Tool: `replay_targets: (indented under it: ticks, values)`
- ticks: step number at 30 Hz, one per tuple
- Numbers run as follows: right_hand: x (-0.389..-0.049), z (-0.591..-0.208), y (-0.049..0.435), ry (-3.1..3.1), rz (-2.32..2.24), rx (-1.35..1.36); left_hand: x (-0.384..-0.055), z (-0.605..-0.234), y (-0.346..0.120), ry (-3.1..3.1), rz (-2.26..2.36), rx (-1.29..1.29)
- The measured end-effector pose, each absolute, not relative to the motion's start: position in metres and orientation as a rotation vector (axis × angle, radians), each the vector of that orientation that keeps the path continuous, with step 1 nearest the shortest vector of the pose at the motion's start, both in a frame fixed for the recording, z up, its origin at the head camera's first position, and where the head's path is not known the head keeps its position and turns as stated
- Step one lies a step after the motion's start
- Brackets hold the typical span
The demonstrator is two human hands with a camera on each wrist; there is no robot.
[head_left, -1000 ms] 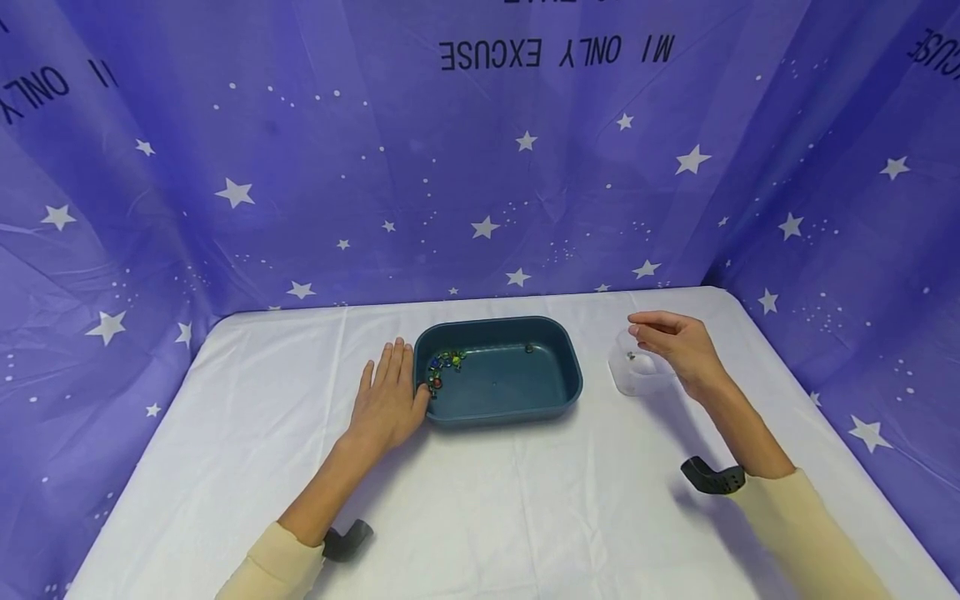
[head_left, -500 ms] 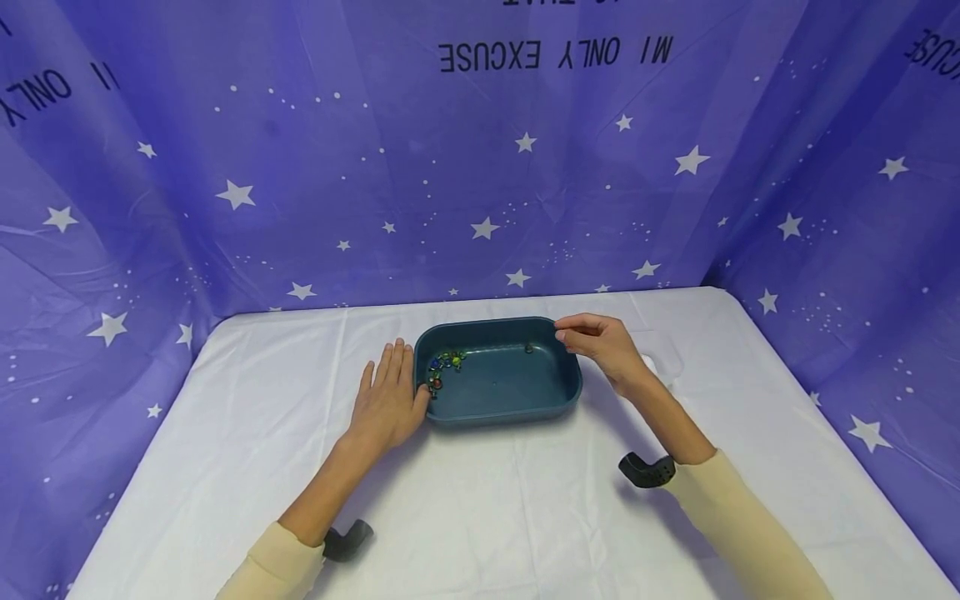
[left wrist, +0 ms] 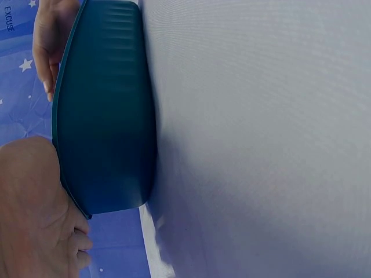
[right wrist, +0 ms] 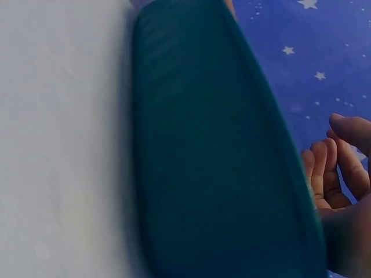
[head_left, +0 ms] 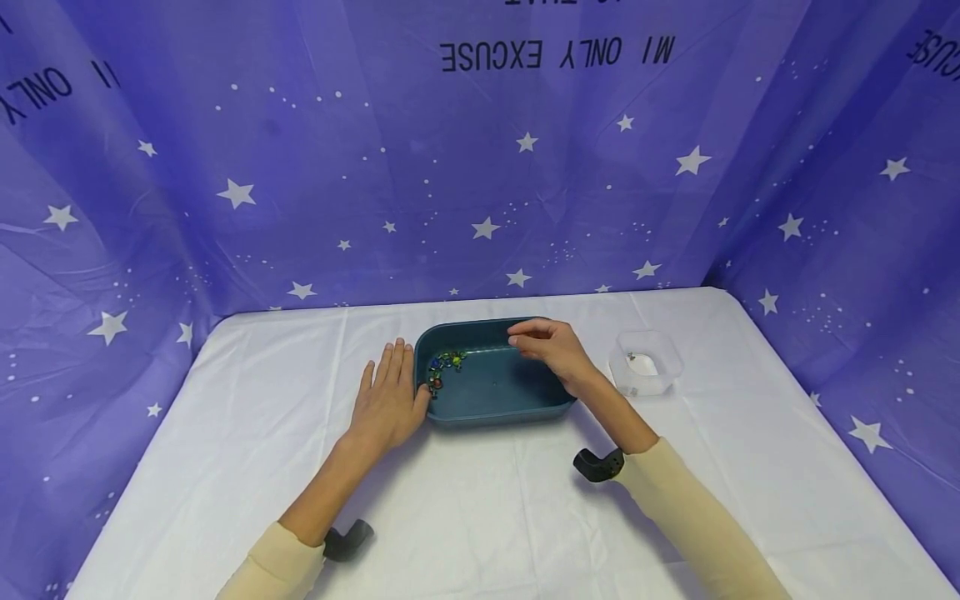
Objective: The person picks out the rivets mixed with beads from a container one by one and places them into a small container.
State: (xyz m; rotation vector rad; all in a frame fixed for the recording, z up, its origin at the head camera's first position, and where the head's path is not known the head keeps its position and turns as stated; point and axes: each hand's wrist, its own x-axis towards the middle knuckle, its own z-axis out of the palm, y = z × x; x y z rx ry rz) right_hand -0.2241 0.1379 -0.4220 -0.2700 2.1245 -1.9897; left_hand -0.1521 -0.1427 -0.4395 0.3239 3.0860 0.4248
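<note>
A dark teal plastic tub (head_left: 495, 416) stands mid-table. Small shiny pieces (head_left: 447, 361) in green, blue, yellow and red, too small to identify, lie along its left side inside. My left hand (head_left: 386, 406) rests against the tub's left wall, fingers straight and thumb at the rim. Over the tub's right half hovers my right hand (head_left: 557, 352), its fingers loosely bent; the right wrist view shows thumb and forefinger (right wrist: 351, 165) near each other and nothing visible between them. A clear plastic box (head_left: 647, 367) stands right of the tub with a tiny piece (head_left: 632, 357) inside.
A white cloth (head_left: 465, 508) covers the table. Purple curtains (head_left: 420, 167) with white stars and lettering hang behind and at both sides. A black wrist mount (head_left: 598, 465) sticks out from the right sleeve, another mount (head_left: 348, 540) from the left.
My right hand has travelled left from above the clear box, across the tub's right rim, to over the tub's inside. It now hides the lone piece there. My left hand stays put.
</note>
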Motion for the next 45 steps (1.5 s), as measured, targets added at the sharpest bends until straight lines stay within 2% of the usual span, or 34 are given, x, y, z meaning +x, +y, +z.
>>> replay_targets:
  ticks: [8,19,30,45]
  values:
    - [-0.228,-0.435,0.117,2.097,-1.913,-0.333,-0.152,-0.439,-0.143,3.094,0.426,0.325]
    - [-0.24,-0.443,0.098,1.996,-1.883,-0.228,-0.152,-0.439,-0.143,3.095,0.418,0.33]
    - [-0.245,-0.45,0.086,2.178,-1.526,-0.379,-0.153,-0.439,-0.143,3.092,0.401,0.328]
    - [-0.246,-0.451,0.079,2.305,-1.37,-0.407,-0.153,-0.44,-0.143,3.092,0.433,0.319]
